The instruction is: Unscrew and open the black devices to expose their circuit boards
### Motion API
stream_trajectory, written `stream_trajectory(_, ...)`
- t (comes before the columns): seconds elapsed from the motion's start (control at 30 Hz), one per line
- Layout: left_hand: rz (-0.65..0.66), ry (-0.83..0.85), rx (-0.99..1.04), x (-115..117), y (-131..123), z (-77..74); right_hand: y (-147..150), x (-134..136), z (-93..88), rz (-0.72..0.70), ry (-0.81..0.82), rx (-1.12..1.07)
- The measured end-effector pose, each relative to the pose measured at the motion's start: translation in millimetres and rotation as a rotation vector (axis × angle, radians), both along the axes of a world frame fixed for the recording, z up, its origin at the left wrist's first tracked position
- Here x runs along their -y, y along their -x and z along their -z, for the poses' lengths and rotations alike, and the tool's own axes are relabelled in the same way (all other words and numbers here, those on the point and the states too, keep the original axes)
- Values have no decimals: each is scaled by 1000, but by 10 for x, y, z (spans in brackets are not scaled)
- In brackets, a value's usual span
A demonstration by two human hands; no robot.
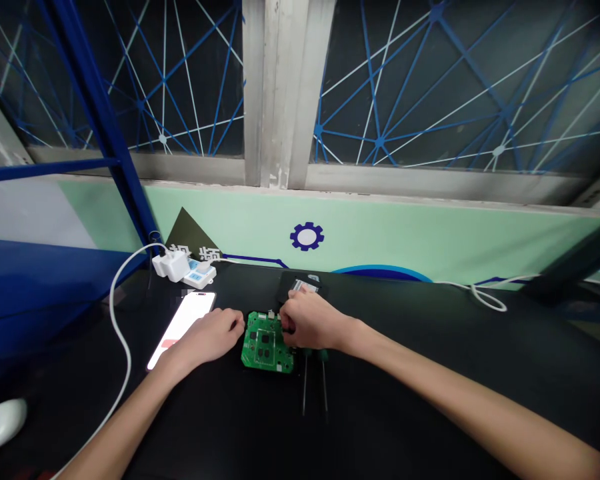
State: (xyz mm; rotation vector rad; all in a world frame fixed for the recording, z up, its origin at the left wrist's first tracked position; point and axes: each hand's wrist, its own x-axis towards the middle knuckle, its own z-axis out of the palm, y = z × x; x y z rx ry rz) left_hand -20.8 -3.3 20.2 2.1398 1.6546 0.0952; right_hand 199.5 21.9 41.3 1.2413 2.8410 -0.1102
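Note:
A green circuit board [266,348] with dark chips lies on the black table in front of me. My left hand [214,337] is at its left edge, fingers curled; whether they touch the board is unclear. Over the board's upper right edge, my right hand [314,320] is closed in a pinch, and what its fingertips hold, if anything, is hidden. Two screwdrivers [324,383] with green handles lie just below my right hand, their thin shafts pointing toward me. Behind that hand sits a black case [289,281] with a white label, partly covered.
A phone with a lit screen [184,323] lies beside my left forearm. Behind it are a white power strip [200,273] and a plugged-in charger [173,265], whose white cable [114,300] runs toward me. Another white cable [487,303] lies at the back right.

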Motion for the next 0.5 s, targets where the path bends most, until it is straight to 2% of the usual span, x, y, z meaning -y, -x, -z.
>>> stream_trajectory(0.13, 18, 11, 25, -17, 12, -8, -76, 1, 30, -27, 13, -121)
stream_trajectory(0.33, 19, 19, 24, -30, 25, -5, -209, -9, 165, -65, 53, -383)
stream_trajectory(0.5, -16, 34, 15, -10, 15, -27, -283, 20, 251, -51, 6, -566)
